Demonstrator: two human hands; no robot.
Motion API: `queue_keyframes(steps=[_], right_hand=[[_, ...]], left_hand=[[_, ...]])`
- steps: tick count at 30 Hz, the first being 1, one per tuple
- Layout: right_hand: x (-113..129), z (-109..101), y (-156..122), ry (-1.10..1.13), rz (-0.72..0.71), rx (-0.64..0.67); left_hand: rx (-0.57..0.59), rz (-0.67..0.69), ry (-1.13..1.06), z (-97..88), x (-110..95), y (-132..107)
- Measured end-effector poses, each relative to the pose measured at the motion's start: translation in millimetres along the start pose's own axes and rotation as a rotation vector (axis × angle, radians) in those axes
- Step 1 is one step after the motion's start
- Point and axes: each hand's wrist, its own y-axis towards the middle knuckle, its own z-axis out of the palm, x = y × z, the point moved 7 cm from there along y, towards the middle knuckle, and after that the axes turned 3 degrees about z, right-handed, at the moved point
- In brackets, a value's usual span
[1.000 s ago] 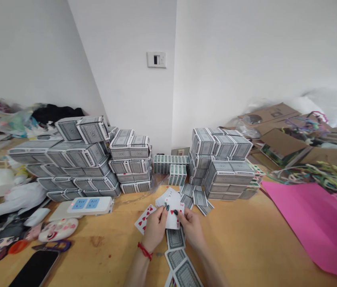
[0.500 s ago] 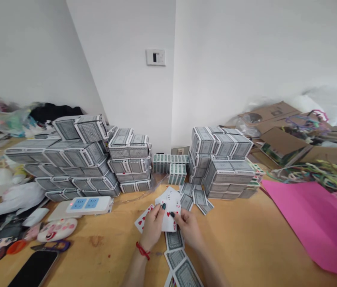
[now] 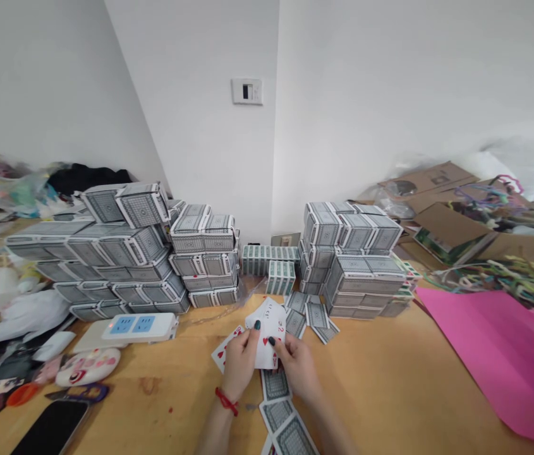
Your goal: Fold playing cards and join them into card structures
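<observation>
Between my two hands is a small fan of white playing cards (image 3: 265,355), faces toward me, with red hearts showing. My left hand (image 3: 242,355), a red cord bracelet on its wrist, pinches the left side with the thumb on top. My right hand (image 3: 297,363) grips the lower right side, its thumb pressed on the front card. Beside my left hand a red-suited card (image 3: 222,354) lies face up on the table. Below the hands a trail of face-down cards (image 3: 277,414) runs toward me. Further face-down cards (image 3: 316,314) lie just beyond my right hand.
Blocks folded from playing cards are stacked at left (image 3: 119,243), centre left (image 3: 203,253) and right (image 3: 366,278). Small green-striped blocks (image 3: 280,277) stand between. A power strip (image 3: 141,327), phone (image 3: 51,426) and craft knife (image 3: 79,392) lie left; a pink sheet (image 3: 498,360) and cardboard box (image 3: 456,230) right.
Both hands keep their hold on the cards and have hardly moved. The whole view has shifted very slightly.
</observation>
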Motion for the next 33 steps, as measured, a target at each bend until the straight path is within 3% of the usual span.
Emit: queue_keyframes(steps=[5,8,18,33], right_hand=[[3,-2,0,0.038,0.018,-0.011],[0,-3,1,0.062,0.036,-0.007],[-9,-2,2,0.019,0.071,0.033],[-6,-1,2,-0.063,0.009,-0.005]], left_hand=[[0.043,0.004,-0.174,-1.7,-3,0],[0.101,0.037,-0.104,0.6,-5,0],[0.028,0.078,0.098,-1.3,-8,-2],[0.050,0.038,0.010,-4.1,0,1]])
